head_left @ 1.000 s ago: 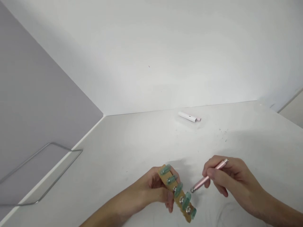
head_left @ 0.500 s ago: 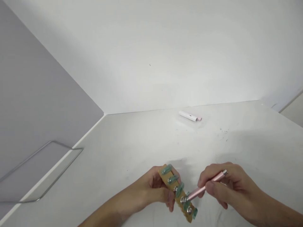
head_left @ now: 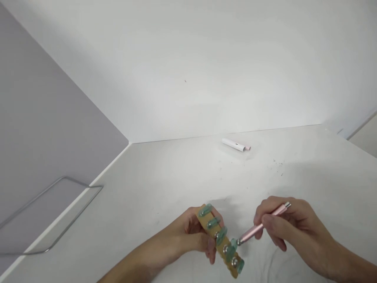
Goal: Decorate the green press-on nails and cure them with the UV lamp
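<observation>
My left hand [head_left: 194,236] grips a tan strip [head_left: 210,220] with wavy edges, held tilted above the table. Several glossy green false nails [head_left: 213,222] stand along it on round silver mounts [head_left: 235,262]. Between the thumb and fingers of my right hand [head_left: 290,226] is a slim pink pen-shaped nail tool [head_left: 255,230] with silver ends. Its rounded silver tip is right beside the second false nail from the strip's lower end [head_left: 231,250]; whether they touch I cannot tell.
A white stick-shaped device [head_left: 233,144] with a small pink end lies near the back wall. Dark specks [head_left: 278,163] dot the white table [head_left: 165,173] to its right. At the left, a bent metal wire frame [head_left: 73,218] leans against the grey side panel [head_left: 59,129].
My right hand has drawn the pink tool up and to the right, so its tip has left the mount and is at the nail's outer edge. The strip has barely shifted.
</observation>
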A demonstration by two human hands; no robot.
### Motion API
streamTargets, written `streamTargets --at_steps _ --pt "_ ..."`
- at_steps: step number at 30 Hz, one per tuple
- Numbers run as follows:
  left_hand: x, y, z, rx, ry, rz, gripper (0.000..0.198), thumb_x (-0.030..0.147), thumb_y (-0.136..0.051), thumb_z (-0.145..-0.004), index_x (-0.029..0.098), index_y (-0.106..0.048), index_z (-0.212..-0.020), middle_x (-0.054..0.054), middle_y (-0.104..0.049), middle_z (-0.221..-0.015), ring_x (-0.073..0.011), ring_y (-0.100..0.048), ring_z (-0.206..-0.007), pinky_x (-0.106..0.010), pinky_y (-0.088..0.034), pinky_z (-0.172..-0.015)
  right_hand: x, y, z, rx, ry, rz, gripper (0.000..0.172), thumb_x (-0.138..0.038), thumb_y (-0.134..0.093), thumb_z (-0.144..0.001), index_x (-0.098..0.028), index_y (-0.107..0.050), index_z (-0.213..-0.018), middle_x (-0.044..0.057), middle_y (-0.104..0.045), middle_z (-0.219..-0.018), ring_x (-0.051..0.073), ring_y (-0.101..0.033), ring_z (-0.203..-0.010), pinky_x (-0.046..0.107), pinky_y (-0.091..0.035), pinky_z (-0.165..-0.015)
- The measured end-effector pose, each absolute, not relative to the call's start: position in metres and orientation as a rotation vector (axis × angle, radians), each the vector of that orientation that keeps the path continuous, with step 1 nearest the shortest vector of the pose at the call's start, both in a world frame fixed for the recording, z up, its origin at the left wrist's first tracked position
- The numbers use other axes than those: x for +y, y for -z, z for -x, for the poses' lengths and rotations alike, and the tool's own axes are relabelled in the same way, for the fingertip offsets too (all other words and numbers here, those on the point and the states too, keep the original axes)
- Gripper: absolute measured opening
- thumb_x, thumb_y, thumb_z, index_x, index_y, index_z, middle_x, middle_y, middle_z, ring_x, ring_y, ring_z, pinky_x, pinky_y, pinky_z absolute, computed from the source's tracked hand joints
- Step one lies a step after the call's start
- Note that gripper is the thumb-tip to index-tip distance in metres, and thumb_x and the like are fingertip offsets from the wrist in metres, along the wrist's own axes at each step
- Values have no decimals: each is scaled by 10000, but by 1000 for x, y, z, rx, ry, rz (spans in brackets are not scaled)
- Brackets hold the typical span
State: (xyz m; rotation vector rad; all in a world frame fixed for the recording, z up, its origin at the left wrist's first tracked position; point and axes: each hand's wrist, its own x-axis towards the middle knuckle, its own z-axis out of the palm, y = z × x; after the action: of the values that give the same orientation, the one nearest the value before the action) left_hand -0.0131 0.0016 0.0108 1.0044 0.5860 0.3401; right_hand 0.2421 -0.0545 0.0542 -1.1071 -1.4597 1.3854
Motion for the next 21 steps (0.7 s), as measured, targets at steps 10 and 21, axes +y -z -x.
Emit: streamTargets --at_steps 10,21 --pt "1 -4 13 516 -397 -959 207 155 -756 -759 116 -695 -953 -76 -697 -749 -167 -645 -649 -266 -538 -649 -57 -53 -243 -1468 -1436 1120 229 -294 -586 -950 -188 -703 -785 -20 -574 -585 103 -389 -488 237 -326 -453" --pt "4 -21 10 637 -345 -988 266 226 -785 -722 114 -650 -923 -94 -699 -778 -182 -648 -658 -268 -497 -655 -55 -59 -242 -1542 -1422 1012 168 -247 -611 -952 -214 -723 -832 19 -728 -697 104 -504 -521 217 -358 -459"
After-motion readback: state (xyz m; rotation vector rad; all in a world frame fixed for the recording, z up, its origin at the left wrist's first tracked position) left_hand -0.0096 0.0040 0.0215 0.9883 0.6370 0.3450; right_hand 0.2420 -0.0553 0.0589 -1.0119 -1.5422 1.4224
